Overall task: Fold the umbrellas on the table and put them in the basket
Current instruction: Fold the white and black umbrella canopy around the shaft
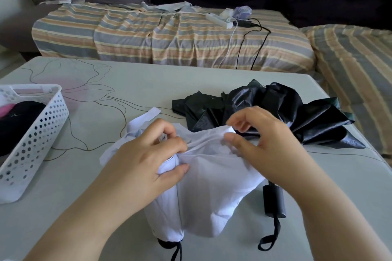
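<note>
A white umbrella (203,186) lies collapsed on the table in front of me, its canopy loose and its black handle end at the near edge. My left hand (146,154) grips the bunched white fabric around the shaft. My right hand (261,140) pinches a fold of the white canopy between thumb and fingers. Behind them a black umbrella (275,110) lies unfolded and crumpled, its black handle (273,201) with a wrist strap showing by my right forearm. A white perforated basket (42,131) stands at the left and holds dark and pink items.
The pale table (127,82) has a flower line drawing. Beyond it is a sofa with a striped cover (169,36), bearing a power strip (218,20) and cables hanging over its front.
</note>
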Demonstrator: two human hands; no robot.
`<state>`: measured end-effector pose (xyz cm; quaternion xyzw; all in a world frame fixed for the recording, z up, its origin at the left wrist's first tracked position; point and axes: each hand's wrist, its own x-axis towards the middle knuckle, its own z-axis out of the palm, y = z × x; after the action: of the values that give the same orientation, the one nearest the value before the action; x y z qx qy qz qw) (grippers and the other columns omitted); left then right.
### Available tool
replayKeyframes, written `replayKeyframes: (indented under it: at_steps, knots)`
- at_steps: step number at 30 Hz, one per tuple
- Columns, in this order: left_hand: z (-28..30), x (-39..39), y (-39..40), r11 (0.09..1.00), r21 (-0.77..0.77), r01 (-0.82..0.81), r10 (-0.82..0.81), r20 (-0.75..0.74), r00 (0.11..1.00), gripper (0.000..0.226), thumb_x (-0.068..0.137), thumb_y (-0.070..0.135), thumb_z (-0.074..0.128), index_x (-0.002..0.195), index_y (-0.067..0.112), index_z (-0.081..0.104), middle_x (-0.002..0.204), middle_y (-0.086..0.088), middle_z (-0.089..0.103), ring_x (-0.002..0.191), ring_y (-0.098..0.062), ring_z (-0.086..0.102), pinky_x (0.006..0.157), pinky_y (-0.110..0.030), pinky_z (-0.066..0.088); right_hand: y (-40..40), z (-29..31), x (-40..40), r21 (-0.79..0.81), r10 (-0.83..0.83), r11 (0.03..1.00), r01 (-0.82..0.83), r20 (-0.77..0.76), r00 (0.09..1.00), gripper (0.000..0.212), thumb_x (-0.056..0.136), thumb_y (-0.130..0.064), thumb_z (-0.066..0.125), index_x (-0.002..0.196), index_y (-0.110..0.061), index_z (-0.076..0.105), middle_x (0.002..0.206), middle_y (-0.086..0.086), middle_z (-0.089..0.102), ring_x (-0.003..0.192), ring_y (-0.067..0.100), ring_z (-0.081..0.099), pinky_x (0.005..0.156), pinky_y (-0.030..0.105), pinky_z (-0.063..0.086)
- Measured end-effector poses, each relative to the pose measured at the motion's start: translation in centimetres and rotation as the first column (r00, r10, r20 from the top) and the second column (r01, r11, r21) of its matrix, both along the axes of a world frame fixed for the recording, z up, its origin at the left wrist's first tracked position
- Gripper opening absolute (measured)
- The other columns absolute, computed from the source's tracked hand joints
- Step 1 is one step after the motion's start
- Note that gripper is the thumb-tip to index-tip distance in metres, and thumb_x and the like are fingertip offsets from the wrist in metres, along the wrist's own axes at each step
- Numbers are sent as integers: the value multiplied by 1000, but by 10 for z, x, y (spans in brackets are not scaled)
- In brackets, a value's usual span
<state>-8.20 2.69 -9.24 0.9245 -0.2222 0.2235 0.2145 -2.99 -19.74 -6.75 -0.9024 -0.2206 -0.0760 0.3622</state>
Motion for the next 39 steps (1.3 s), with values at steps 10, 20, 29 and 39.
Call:
replayKeyframes:
  at_steps: [10, 20, 29, 39]
  knots:
    - [2, 0, 9, 1000, 6, -27, 27, 1, 1000, 16, 79, 45, 52, 86, 32, 49, 96, 13, 45, 68, -7, 37, 55, -17, 28, -41, -1, -6, -232, 27, 962, -140, -431, 902, 22, 72, -46, 75, 88, -47, 61, 108, -31, 54, 99, -15, 48, 75, 11, 35]
    - [-1, 1, 13, 997, -39, -68, 67, -31, 997, 14, 76, 46, 52, 84, 35, 48, 94, 17, 42, 76, 1, 42, 53, -16, 32, -52, -16, 5, 31, -122, 991, 132, -219, 968, 23, 94, -25, 53, 71, -29, 48, 111, -28, 59, 98, -9, 57, 84, 16, 45]
    - [-3, 4, 14, 990, -100, -97, 92, -48, 995, 18, 74, 48, 53, 85, 34, 50, 94, 17, 44, 75, -1, 48, 57, -22, 36, -35, -34, 15, 507, 280, 572, 645, -860, 427, 22, 89, -34, 56, 90, -15, 67, 78, 5, 69, 68, 16, 65, 70, 29, 46]
    - [-10, 7, 17, 980, -94, -175, 155, -191, 969, 30, 69, 60, 48, 89, 40, 57, 100, 24, 46, 71, -15, 51, 56, -24, 42, -19, -22, 10, 746, 492, 262, 612, -649, 581, 24, 74, -21, 64, 94, -14, 75, 91, 9, 73, 73, 20, 70, 77, 36, 57]
